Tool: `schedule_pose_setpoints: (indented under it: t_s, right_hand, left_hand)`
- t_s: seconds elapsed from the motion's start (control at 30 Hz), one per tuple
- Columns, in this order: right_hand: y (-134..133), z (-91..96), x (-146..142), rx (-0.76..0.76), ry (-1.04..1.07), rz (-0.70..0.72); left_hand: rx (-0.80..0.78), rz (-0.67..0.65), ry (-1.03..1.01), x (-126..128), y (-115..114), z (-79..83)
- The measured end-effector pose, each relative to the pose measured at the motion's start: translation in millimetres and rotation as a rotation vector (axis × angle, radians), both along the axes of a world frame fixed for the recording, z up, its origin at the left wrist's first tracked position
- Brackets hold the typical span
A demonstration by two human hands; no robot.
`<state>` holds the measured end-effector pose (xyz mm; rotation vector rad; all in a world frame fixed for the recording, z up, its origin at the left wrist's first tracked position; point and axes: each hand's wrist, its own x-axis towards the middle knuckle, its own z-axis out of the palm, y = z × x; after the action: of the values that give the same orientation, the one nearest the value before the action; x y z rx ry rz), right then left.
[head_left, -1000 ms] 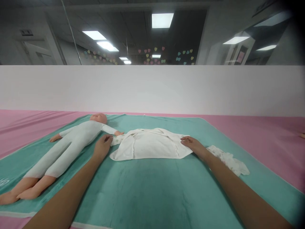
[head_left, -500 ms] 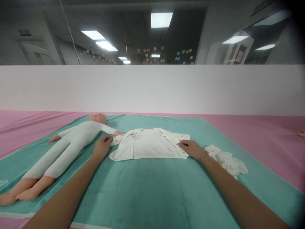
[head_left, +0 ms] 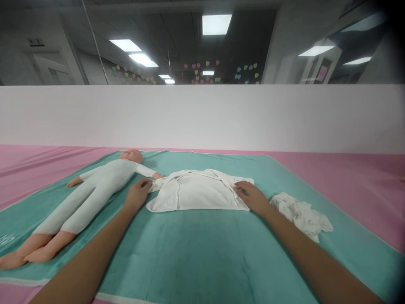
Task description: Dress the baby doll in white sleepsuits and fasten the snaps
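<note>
- While I lay my hands on it, a white wrap garment (head_left: 196, 192) sits flat on a teal towel (head_left: 202, 257), which covers a pink sheet (head_left: 348, 177).
- Baby doll (head_left: 98, 190): face-up, white suit, just beside the garment.
- Left hand (head_left: 138, 193): relaxed at the sleeve edge, not pinching.
- Right hand (head_left: 249, 197): spread on the hem; flat fingers keep cloth smooth.
- Crumpled printed cloth (head_left: 300, 215): near my right hand.
- Towel corner lettering (head_left: 8, 239): unreadable.

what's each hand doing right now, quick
left hand: open, fingertips on the edge of the white baby garment, no clear grip
right hand: open, fingers resting on its other edge, no clear grip
</note>
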<state>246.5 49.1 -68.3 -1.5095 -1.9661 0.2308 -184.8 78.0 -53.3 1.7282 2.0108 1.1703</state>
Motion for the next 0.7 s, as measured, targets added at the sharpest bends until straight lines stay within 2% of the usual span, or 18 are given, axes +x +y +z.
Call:
schedule_pose_setpoints:
  t_s: [0.1, 0.3, 0.7]
  right_hand:
    - [1, -8.2, -3, -0.051, -0.032, 0.068]
    - [4, -18.1, 2, -0.138, -0.075, 0.085]
    - [7, -16.4, 10, -0.208, -0.049, 0.111]
  left_hand:
    - [-0.007, -0.002, 0.0, 0, 0, -0.1]
    - [-0.014, -0.016, 0.002, 0, 1, -1.4]
    - [-0.044, -0.03, 0.051, 1, 1, -0.9]
